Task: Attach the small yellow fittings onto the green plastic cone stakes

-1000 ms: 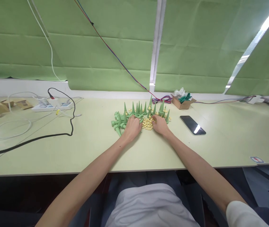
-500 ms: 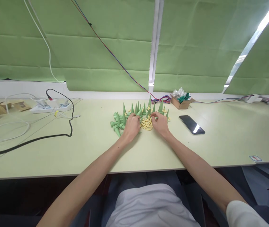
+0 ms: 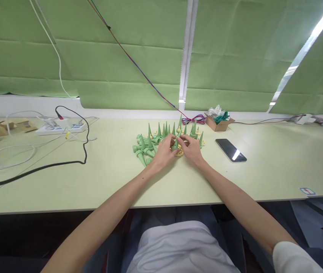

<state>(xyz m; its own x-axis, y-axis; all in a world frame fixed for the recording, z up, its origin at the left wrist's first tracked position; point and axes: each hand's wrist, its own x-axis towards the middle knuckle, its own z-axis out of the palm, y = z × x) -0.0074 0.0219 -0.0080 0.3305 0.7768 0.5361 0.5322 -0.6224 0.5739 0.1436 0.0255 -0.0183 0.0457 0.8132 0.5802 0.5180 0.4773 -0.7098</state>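
On the counter [image 3: 110,178], left of both hands, I see loose green cones [image 3: 140,154] lying in a heap. Next, the left hand [image 3: 164,153] has its grip pinched on a green cone [image 3: 175,145], whose long axis slants up and away, tip leaning slightly right. That cone lies between the hands, over the yellow pieces [image 3: 180,152], with the right hand's [image 3: 192,149] fingertips close against its right side; whether that grip pinches anything, I can't tell. Half a second ago the hands were apart; now they meet around the cone.
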